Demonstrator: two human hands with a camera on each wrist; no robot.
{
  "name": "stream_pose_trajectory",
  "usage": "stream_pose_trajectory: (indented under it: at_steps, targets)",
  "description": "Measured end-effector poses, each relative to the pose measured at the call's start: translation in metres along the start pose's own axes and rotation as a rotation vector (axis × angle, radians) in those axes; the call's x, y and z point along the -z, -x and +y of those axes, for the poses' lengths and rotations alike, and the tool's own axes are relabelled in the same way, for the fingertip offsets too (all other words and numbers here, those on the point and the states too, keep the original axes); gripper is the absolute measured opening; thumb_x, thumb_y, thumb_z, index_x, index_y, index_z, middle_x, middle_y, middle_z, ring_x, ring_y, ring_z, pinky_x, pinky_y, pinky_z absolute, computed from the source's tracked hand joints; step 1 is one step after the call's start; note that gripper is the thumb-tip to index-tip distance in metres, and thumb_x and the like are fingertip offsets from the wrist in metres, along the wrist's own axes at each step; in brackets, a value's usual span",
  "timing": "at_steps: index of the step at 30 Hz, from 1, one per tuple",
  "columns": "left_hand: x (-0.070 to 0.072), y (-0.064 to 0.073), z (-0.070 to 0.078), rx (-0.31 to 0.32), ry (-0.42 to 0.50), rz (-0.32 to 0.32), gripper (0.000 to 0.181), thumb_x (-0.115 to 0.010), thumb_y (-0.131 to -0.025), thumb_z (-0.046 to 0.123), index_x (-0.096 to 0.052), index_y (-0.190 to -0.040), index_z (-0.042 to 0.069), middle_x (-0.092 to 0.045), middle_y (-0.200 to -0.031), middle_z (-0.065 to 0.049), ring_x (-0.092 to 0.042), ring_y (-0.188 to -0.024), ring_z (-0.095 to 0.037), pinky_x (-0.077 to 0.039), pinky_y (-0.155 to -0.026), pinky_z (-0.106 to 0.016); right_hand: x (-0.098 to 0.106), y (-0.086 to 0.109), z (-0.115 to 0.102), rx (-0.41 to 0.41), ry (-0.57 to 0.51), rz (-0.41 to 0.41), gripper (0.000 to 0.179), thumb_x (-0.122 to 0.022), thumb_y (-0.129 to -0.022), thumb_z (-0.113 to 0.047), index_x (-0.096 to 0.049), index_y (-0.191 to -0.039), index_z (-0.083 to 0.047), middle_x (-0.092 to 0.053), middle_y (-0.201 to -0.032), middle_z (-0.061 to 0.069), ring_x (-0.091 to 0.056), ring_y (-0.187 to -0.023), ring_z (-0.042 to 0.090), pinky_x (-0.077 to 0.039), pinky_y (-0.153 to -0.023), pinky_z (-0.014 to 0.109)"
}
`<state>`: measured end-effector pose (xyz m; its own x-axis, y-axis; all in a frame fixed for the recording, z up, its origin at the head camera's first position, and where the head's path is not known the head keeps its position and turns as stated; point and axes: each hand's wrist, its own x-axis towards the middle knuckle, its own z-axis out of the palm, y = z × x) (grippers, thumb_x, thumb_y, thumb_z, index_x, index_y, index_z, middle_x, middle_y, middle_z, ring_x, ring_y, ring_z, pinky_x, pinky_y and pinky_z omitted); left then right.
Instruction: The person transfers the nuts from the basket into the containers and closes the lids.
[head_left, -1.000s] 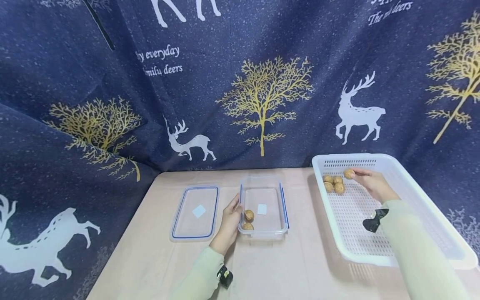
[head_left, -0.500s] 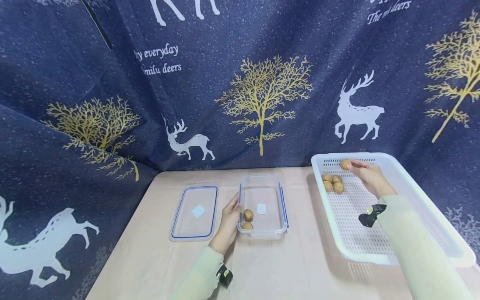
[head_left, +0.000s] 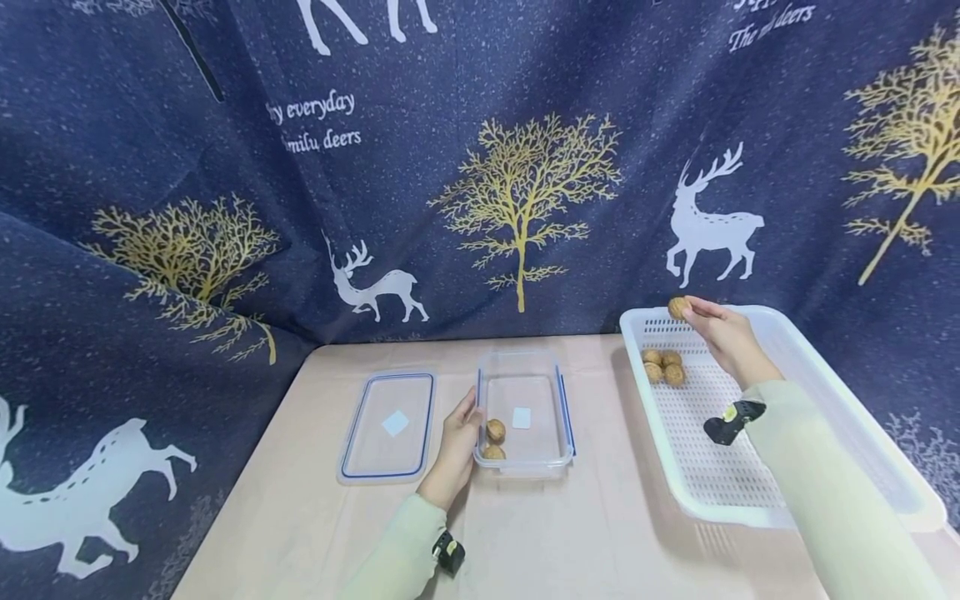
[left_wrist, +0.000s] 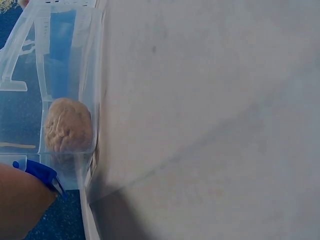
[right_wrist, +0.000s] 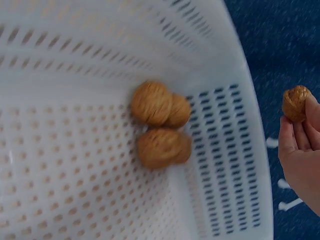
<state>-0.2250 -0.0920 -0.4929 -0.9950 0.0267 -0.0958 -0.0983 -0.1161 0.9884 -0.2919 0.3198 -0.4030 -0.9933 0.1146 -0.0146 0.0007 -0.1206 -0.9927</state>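
A walnut point(head_left: 678, 308) is pinched between the thumb and fingertips of my right hand point(head_left: 727, 335), above the far rim of the white plastic basket point(head_left: 806, 367). In the right wrist view, that same walnut point(right_wrist: 296, 103) shows beyond the basket's edge. Several more walnuts point(head_left: 673, 375) sit together at the basket's far left. My left hand point(head_left: 456, 442) holds the left wall of a clear food container point(head_left: 525, 462) with blue edging. Inside, two walnuts point(head_left: 495, 430) lie along that wall, close to the hand. The left wrist view shows one walnut point(left_wrist: 69, 125) through the plastic; most of that hand is out of frame.
A clear lid point(head_left: 386, 458) with a blue seal lies flat left of the container. The pale tabletop point(head_left: 570, 533) spans the gap between container and basket. A dark blue cloth point(head_left: 465, 192) with deer and trees hangs behind the table.
My right hand has lifted the walnut from inside the basket up to its far rim, moving slightly left. The left hand and the container have stayed in place.
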Motion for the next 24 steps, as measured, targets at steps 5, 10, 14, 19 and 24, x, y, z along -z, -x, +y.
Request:
stream_pose_trajectory:
  at_steps: [5,10,14,19,24]
  targets:
    - [0.0,0.0,0.001,-0.011,0.0,0.0,0.051,-0.041,-0.1,0.005,-0.029,-0.149,0.002,-0.023,-0.156,-0.018,-0.017,-0.143,-0.038,-0.013,-0.118,-0.048,-0.019,0.001,-0.014,-0.014,-0.022,0.019,0.068,-0.061,-0.095,-0.017,-0.025,-0.15,-0.001,-0.037,-0.152,0.003,-0.037,-0.134,0.007,-0.021,-0.116,0.02]
    - [0.0,0.004,0.007,-0.002,0.008,-0.017,0.051,-0.04,-0.1,0.003,-0.028,-0.149,-0.001,-0.021,-0.156,-0.021,-0.016,-0.143,-0.039,-0.012,-0.118,-0.049,-0.039,0.004,-0.026,0.009,-0.063,-0.007,0.065,-0.059,-0.096,-0.015,-0.026,-0.151,-0.003,-0.019,-0.159,0.011,-0.03,-0.14,0.01,-0.023,-0.115,0.019]
    - [-0.002,0.011,0.016,0.004,0.016,-0.02,0.051,-0.041,-0.099,0.001,-0.028,-0.148,-0.003,-0.022,-0.155,-0.022,-0.016,-0.143,-0.04,-0.012,-0.118,-0.05,-0.056,0.007,-0.033,0.024,-0.157,-0.018,0.065,-0.061,-0.094,-0.011,-0.028,-0.15,-0.002,-0.025,-0.157,0.009,-0.041,-0.131,0.007,-0.029,-0.112,0.017]
    - [-0.004,0.02,0.028,0.002,0.006,-0.025,0.051,-0.041,-0.099,0.001,-0.027,-0.147,-0.005,-0.021,-0.155,-0.023,-0.015,-0.143,-0.04,-0.011,-0.118,-0.049,-0.077,0.013,-0.041,0.047,-0.224,-0.028,0.064,-0.063,-0.092,-0.007,-0.032,-0.148,0.0,-0.043,-0.147,0.005,-0.047,-0.124,0.007,-0.037,-0.105,0.013]
    - [-0.004,0.02,0.03,0.002,0.002,-0.022,0.052,-0.042,-0.098,0.0,-0.027,-0.147,-0.005,-0.021,-0.155,-0.024,-0.016,-0.143,-0.04,-0.012,-0.118,-0.049,-0.096,0.016,-0.044,0.059,-0.293,-0.03,0.063,-0.062,-0.091,-0.001,-0.033,-0.146,0.004,-0.058,-0.117,-0.003,-0.057,-0.105,0.002,-0.042,-0.099,0.013]
